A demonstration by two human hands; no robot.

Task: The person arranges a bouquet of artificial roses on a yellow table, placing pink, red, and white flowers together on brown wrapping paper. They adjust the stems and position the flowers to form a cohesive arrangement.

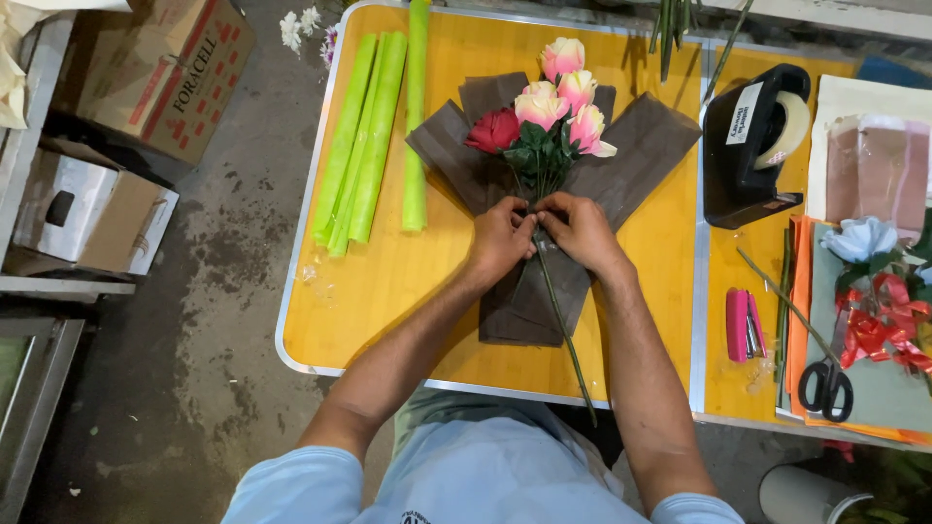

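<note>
— What do the hands have hold of?

— A bunch of roses [549,112], several pink and cream ones and one red, lying on dark brown wrapping paper [641,146] in the middle of the yellow counter [388,291]. The left hand [501,241] and the right hand [580,228] meet at the stems just below the leaves, fingers curled shut and pinching the stems together, thumbs nearly touching.

— And the blooms?

— They point to the far side. One long green stem [568,349] runs out from under the hands toward the near edge and sticks out past it. The paper spreads in flaps left and right of the flowers and narrows beneath the wrists.

— What lies around it?

— To the left, well apart from the paper, several rolls of light green sheet [364,136] lie side by side, one longer roll [416,116] just beside the paper's left flap. To the right, across a seam in the counter, stands a black tape dispenser [752,146]. Nearer, a pink stapler [738,325], then black-handled scissors [825,383] by the near edge, with loose stems [782,301] between them. Farthest right are stacked coloured sheets, a pale blue flower [859,238] and a red ribbon [879,325].

— Anything blocking the hands?

— Only the rose leaves crowd the fingers. On the floor to the left sit cardboard boxes [155,73].
</note>
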